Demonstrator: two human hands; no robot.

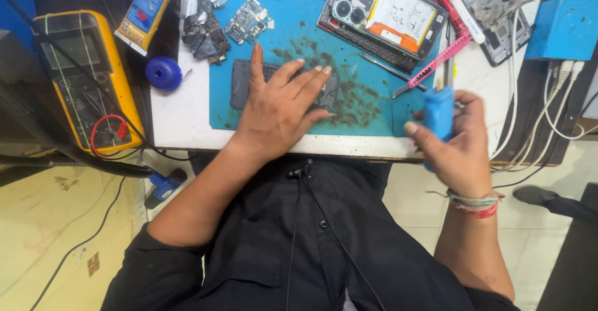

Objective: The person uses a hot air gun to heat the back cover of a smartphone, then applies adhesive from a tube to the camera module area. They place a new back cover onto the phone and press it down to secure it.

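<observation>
My left hand (pixel 281 105) lies flat, fingers spread, on a dark flat phone part (pixel 240 84) that rests on the blue work mat (pixel 367 108). My right hand (pixel 458 143) is closed around a small blue tool (pixel 439 113) with a pale tip, held upright over the table's front right edge. An opened phone (pixel 383 15) with its battery and camera rings exposed lies at the back of the mat. Loose circuit boards (pixel 248 19) sit at the mat's back left.
A yellow multimeter (pixel 87 74) with red and black leads stands at the left. A blue round cap (pixel 163 73), a pink knife (pixel 433 65), a red tool (pixel 443 0), a blue box (pixel 565 28) and white cables (pixel 529 130) lie around.
</observation>
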